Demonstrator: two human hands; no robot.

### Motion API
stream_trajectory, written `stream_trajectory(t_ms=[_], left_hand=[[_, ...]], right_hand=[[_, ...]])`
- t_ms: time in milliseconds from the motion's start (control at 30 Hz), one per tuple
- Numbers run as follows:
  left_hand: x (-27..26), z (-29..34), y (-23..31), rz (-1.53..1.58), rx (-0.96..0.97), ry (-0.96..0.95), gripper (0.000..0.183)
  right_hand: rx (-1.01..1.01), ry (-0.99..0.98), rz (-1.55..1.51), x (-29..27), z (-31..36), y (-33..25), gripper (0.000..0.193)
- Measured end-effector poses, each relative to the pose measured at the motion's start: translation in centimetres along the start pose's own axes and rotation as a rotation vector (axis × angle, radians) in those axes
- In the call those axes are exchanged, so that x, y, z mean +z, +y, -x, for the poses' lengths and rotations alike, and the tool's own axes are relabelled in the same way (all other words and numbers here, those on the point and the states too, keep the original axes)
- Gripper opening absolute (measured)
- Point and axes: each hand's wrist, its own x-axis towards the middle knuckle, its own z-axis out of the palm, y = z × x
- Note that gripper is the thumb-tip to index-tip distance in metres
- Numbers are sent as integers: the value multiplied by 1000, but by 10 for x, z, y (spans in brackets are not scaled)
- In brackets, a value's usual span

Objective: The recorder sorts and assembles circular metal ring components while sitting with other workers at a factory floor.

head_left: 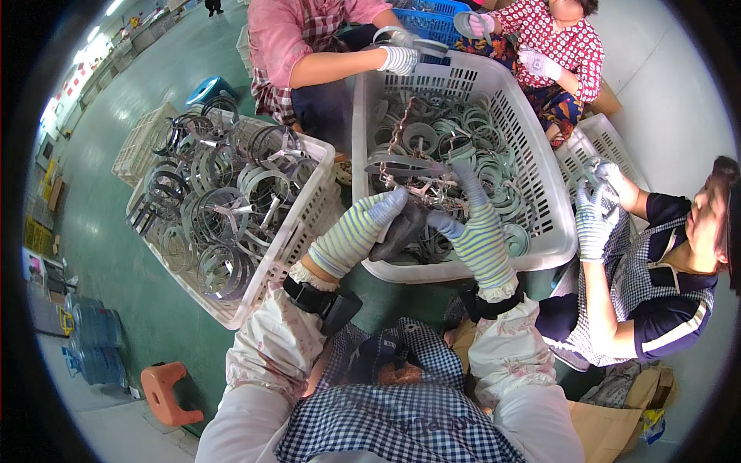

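My left hand point(359, 228), in a striped knit glove, is closed on a dark grey piece point(399, 233) whose kind I cannot make out. My right hand point(480, 231), gloved the same way, has its thumb and fingers about the right end of a flat metal ring point(405, 166). Knobbly brown metal scrap point(432, 189) hangs along that ring, between my hands. Both hands are over the near part of a white slotted crate point(552, 231) full of grey metal rings point(482, 135). Where the ring meets my fingers is partly hidden.
A second white crate point(243, 305), heaped with metal rings point(224, 208), stands to the left. Co-workers' gloved hands point(400, 60), point(540, 65), point(594, 224) surround the middle crate. An orange stool point(166, 393) and blue water bottles point(96, 347) are at lower left; cardboard point(606, 428) lies lower right.
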Motion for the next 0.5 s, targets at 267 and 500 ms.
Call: stream_trajectory(t_ms=[267,500], left_hand=[[7,5,7,-82,-106,-9,41],[19,11,14,-101,-1,31,51]], right_hand=[[52,55,-143,5,2,-16,66],[207,45,-110,5,4,-24,52]])
